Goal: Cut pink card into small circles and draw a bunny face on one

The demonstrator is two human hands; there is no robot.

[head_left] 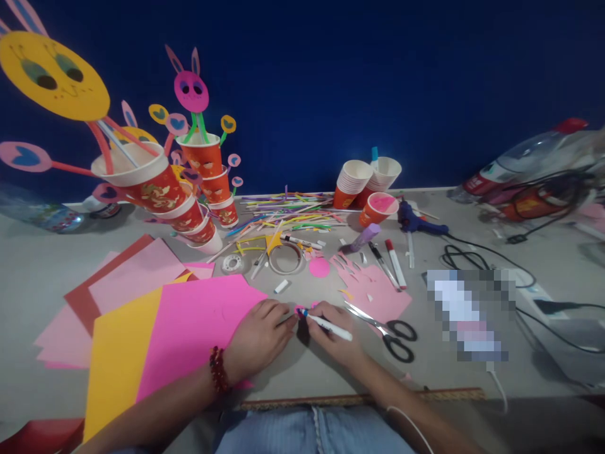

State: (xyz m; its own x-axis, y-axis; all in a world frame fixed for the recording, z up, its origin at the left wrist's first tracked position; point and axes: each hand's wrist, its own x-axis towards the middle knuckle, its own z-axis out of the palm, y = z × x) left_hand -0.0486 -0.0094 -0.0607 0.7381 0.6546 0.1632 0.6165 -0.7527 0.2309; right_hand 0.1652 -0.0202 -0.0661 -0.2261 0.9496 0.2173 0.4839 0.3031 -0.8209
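My right hand (333,334) is closed around a white marker (334,328) with a blue tip, held at a slant. Its tip meets a small pink paper cutout (299,309) that carries dark blue colour. My left hand (262,337), with a beaded bracelet at the wrist, lies palm down and has its fingertips at that cutout, pinning it to the table. Another bit of pink paper (314,305) shows by my right fingertips. Black-handled scissors (387,333) lie right of my right hand, partly over a cut pink sheet (378,290). A marker cap (281,287) rests just beyond my hands.
Coloured paper sheets (198,321) spread at left, below stacked cups (161,189) with paper rabbit figures. Pipe cleaners (283,211), a tape roll (285,258), a glue stick (366,237) and markers (396,263) lie farther back. A glue gun (420,221) trails its cord at right.
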